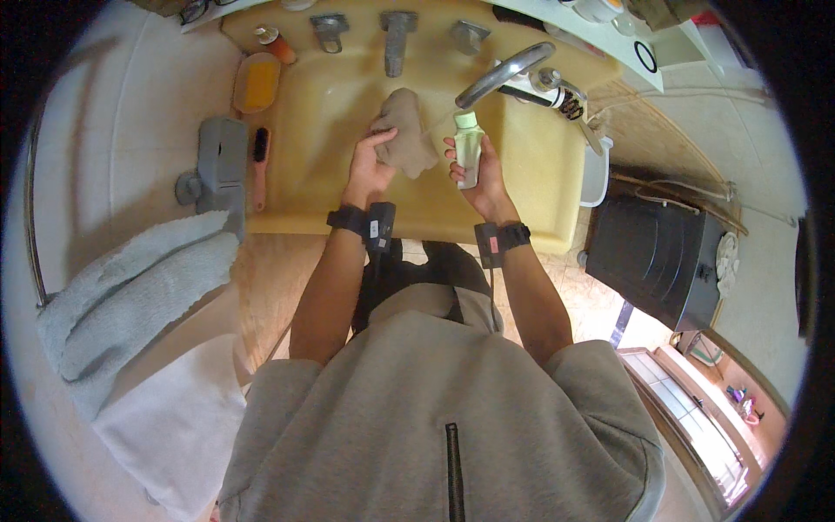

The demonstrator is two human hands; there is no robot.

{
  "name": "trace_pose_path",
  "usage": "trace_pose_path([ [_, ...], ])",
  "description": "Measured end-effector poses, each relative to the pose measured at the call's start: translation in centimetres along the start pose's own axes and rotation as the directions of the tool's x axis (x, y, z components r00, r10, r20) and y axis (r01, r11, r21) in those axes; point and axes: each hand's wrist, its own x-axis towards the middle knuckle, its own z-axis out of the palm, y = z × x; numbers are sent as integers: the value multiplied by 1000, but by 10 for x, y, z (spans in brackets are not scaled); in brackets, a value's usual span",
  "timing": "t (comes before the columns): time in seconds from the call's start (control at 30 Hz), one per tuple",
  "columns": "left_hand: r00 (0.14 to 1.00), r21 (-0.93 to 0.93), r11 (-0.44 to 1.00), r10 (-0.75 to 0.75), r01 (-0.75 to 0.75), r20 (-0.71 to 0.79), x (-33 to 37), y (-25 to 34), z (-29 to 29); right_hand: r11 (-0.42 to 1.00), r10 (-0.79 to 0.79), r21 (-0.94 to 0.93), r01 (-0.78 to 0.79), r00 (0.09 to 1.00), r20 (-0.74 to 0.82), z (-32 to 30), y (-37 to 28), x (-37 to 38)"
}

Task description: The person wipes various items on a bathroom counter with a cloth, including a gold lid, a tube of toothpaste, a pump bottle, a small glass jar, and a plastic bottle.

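Over the yellow sink (535, 196), my left hand (370, 170) grips a crumpled beige-grey cloth (404, 130), thumb on its near side. The fingers under the cloth are partly hidden. My right hand (493, 178) is wrapped round a small see-through bottle (468, 157) with pale green contents and a light green cap. The bottle stands nearly upright in my grip, its cap on, just below the end of a curved metal spout (504, 74). A short gap separates cloth and bottle.
Metal taps (330, 35) and a central spout (396, 43) line the sink's back. Along its left side lie a soap dish (257, 83), an orange bottle (277, 43) and a brush (261, 165). Towels (148, 296) hang left; a dark box-shaped appliance (652, 252) stands right.
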Motion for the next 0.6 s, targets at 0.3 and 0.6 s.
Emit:
trace_pose_path([
  [0.3, 1000, -23, 1000, 12, -11, 22, -5, 4, -9, 998, 25, 62, -25, 1000, -3, 9, 1, 5],
  [0.6, 977, 42, 976, 212, -212, 16, -48, 19, -28, 988, 11, -152, 14, 987, 161, 47, 9, 32],
])
